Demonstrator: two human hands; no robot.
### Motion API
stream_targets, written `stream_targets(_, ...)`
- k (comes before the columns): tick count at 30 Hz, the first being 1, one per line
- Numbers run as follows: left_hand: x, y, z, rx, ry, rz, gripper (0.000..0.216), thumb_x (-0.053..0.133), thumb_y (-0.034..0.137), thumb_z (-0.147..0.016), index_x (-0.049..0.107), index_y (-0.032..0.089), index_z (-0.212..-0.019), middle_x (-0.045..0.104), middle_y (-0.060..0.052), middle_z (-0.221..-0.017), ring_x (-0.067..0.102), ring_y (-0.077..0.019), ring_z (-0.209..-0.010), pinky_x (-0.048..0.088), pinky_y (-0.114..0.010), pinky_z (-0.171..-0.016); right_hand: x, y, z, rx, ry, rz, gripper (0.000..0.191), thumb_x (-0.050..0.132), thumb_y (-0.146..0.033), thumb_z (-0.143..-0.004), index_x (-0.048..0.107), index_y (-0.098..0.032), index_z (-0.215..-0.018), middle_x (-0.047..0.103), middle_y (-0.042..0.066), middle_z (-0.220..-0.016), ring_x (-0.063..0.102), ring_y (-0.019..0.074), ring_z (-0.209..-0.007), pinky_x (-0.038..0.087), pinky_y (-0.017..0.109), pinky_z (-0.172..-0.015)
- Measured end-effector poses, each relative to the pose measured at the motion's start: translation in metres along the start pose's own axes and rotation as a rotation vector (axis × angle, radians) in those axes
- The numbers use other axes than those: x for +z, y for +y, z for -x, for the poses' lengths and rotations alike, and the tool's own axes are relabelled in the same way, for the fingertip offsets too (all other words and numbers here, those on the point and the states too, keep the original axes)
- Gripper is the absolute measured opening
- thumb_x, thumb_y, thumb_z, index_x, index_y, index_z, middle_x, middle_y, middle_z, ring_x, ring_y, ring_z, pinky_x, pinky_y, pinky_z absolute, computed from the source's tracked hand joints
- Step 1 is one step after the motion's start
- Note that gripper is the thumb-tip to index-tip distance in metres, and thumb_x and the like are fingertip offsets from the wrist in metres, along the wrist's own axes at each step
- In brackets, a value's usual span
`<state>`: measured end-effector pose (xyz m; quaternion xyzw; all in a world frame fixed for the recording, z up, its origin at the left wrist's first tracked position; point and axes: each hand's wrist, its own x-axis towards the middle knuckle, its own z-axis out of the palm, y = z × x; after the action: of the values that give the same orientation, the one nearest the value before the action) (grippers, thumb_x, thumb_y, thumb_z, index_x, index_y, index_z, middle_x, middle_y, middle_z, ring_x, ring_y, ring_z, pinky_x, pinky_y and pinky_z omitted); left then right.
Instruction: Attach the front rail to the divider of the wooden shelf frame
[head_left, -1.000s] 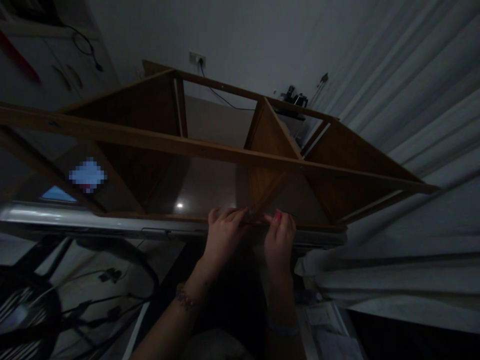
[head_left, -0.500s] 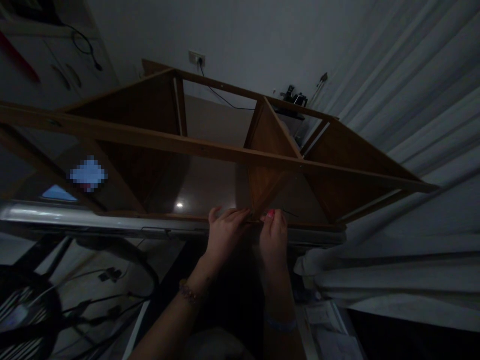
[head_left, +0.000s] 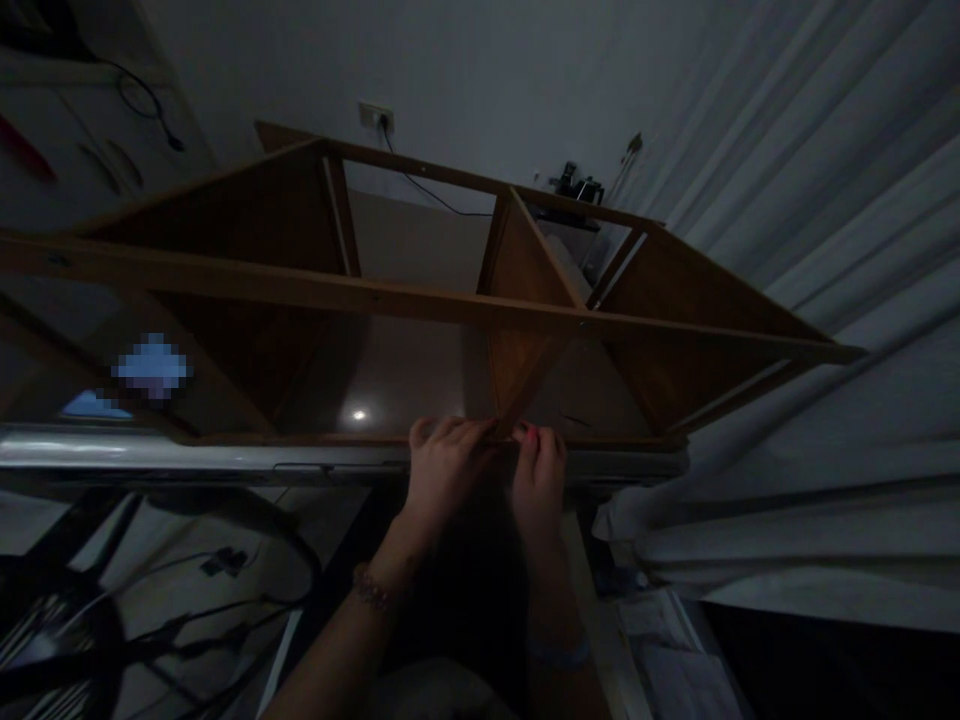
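- Left hand [head_left: 442, 470] and right hand [head_left: 540, 478], fingers curled, flank the near foot of a wooden divider [head_left: 510, 380]; whether they grip anything cannot be told.
- The long, angular wooden frame [head_left: 420, 301] spans the glossy desk [head_left: 409, 365].
- Pale, pleated curtain [head_left: 862, 200] hangs right.

Wooden frame [head_left: 450, 307]: brown, open-sided, panels [head_left: 525, 265] between long rails
Pose: lying lengthwise
Place: atop the glossy surface [head_left: 412, 370]

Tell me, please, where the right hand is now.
In the head view, the right hand is right of centre, beside the left hand, at the lower front of the wooden frame.
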<state>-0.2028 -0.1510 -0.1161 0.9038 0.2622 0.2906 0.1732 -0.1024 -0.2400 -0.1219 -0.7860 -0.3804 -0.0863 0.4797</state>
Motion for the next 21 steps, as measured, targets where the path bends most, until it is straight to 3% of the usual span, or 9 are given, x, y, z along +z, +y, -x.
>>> stream_targets(8, -0.022, 0.007, -0.010, 0.029, -0.093, -0.018, 0.031, 0.052, 0.044, -0.086, 0.054, 0.027, -0.112, 0.067, -0.003, -0.105, 0.055, -0.0238, -0.100, 0.026, -0.045, -0.093, -0.003, 0.003, 0.002, -0.087, -0.016, 0.043, 0.021, 0.033, -0.024, -0.095, 0.053, -0.021, -0.094, 0.064, 0.005, -0.096, 0.054, 0.0185, -0.101, 0.026, 0.048, -0.103)
stream_targets(13, -0.030, 0.003, -0.024, 0.076, -0.116, -0.047, 0.026, 0.042, 0.043, -0.090, 0.055, 0.023, -0.099, 0.066, -0.003, -0.095, 0.056, -0.0214, -0.089, 0.032, -0.039, -0.085, -0.018, 0.012, 0.009, -0.086, 0.097, 0.064, 0.015, 0.046, -0.026, -0.091, 0.060, -0.023, -0.093, 0.064, 0.005, -0.096, 0.050, 0.0211, -0.103, 0.035, 0.042, -0.093)
stream_targets(17, -0.027, -0.004, -0.033, 0.076, -0.158, -0.068, 0.028, 0.029, 0.029, -0.094, 0.052, 0.020, -0.081, 0.061, -0.003, -0.077, 0.055, -0.0185, -0.076, 0.034, -0.033, -0.070, -0.023, 0.011, 0.024, -0.133, 0.029, 0.178, 0.006, 0.055, -0.026, -0.087, 0.059, -0.026, -0.084, 0.066, 0.000, -0.078, 0.051, 0.0208, -0.083, 0.035, 0.037, -0.081)
stream_targets(21, -0.018, -0.007, -0.037, 0.101, -0.142, -0.145, 0.030, 0.030, 0.027, -0.094, 0.048, 0.021, -0.070, 0.056, -0.002, -0.066, 0.052, -0.0177, -0.065, 0.033, -0.031, -0.062, -0.014, 0.009, 0.028, -0.141, -0.039, 0.243, 0.012, 0.055, -0.030, -0.089, 0.058, -0.025, -0.079, 0.065, -0.002, -0.069, 0.049, 0.0187, -0.072, 0.030, 0.036, -0.076)
